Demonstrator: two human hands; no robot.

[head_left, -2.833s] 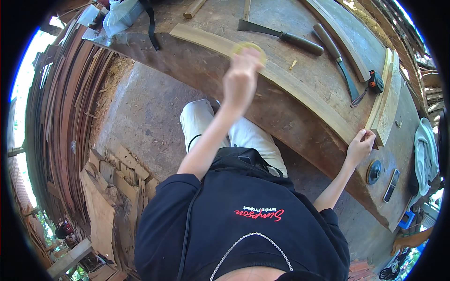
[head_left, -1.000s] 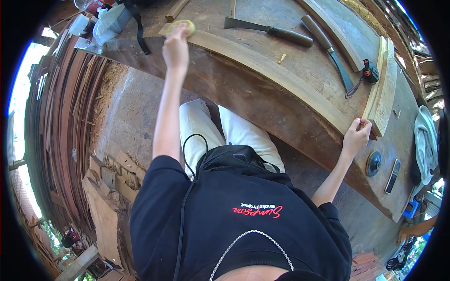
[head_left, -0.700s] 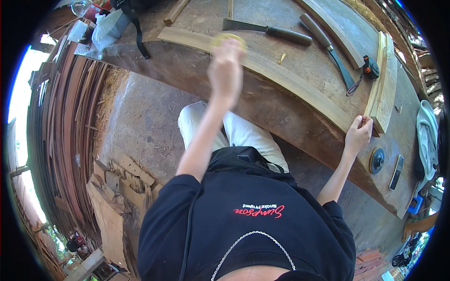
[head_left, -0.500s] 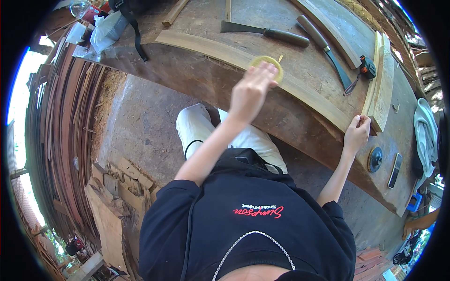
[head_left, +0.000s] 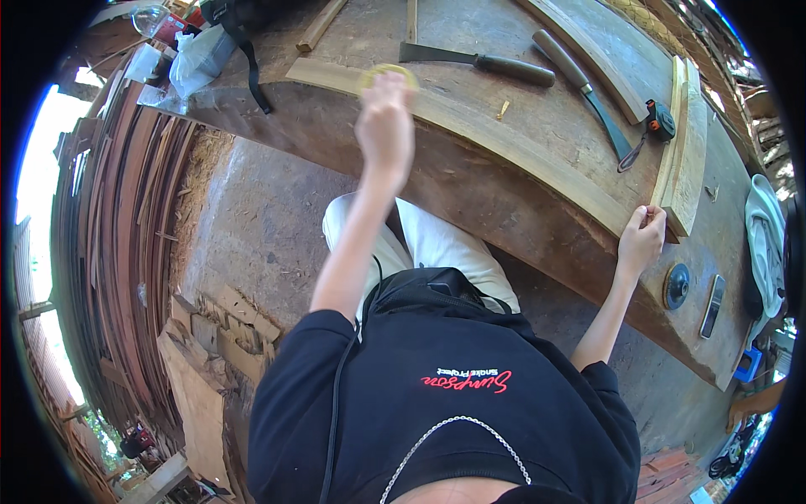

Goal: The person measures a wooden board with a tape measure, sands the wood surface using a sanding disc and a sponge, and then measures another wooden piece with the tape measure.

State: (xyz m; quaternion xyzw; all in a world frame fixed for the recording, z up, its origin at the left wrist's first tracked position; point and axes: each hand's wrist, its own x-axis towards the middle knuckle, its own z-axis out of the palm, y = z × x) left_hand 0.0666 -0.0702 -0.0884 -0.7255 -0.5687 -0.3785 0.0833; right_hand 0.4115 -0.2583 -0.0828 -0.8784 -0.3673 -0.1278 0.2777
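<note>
My left hand (head_left: 382, 130), blurred by motion, holds a round yellow pad (head_left: 403, 81) on a long, pale wooden strip (head_left: 512, 160) lying along the bench's near edge. My right hand (head_left: 642, 231) pinches that strip's right end, beside two upright-running pale boards (head_left: 686, 151). Behind the strip lie a dark broad blade with a wooden handle (head_left: 514, 69), a second wooden-handled blade (head_left: 561, 57), a curved wooden piece (head_left: 579, 46) and a black-and-orange tape measure (head_left: 660, 122).
The bench (head_left: 470, 193) also holds a bagged container (head_left: 193, 67), a black disc (head_left: 676, 286), a phone (head_left: 712, 307) and cloth (head_left: 762, 235). Planks (head_left: 117, 252) and broken boards (head_left: 201, 370) lie left. Another person's hand (head_left: 739, 412) shows at lower right.
My left hand with the yellow pad has swept back and forth along the strip, most recently moving up and to the left. My right hand stays at the strip's right end.
</note>
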